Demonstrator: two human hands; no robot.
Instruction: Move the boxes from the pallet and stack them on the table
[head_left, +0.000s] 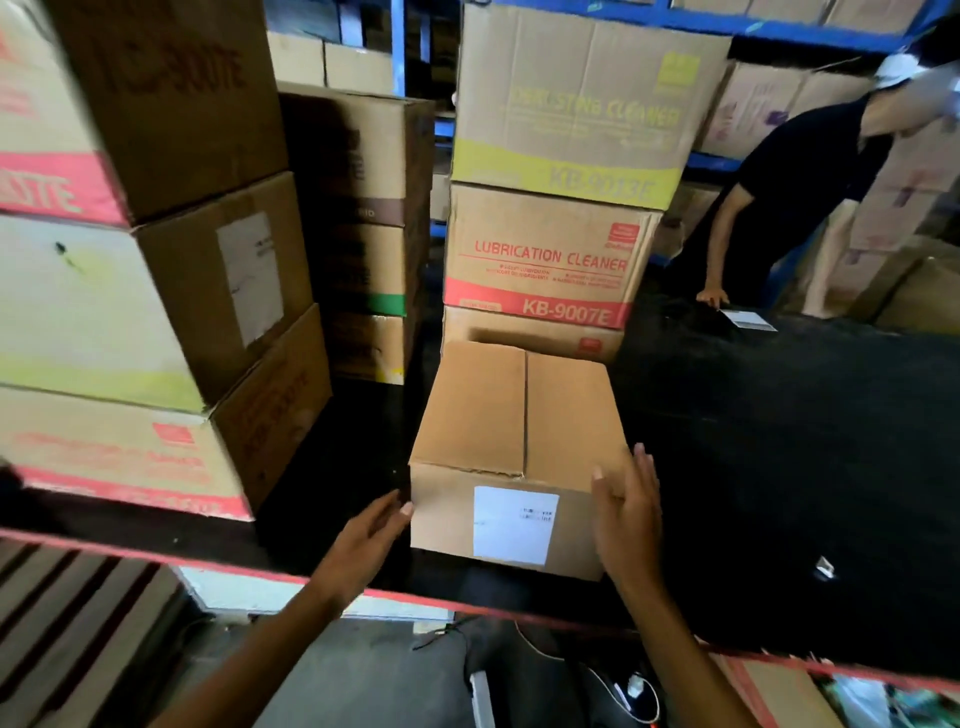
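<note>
We see a dim warehouse scene with uneven light. The black bench (779, 467) is almost without detail, while the plain carton (511, 457) in the middle is lit well from above and its white label (515, 525) looks a little overexposed. The stacked boxes at the left (130, 260) are blurred and their print is smeared. The wide lens bends the bench edge and the blue shelving (701, 21). The "LUBRICATION CLEANER" box (545, 260) is sharp.

Plain brown box (511, 457) with white label sits upright on black table (779, 441).
</note>
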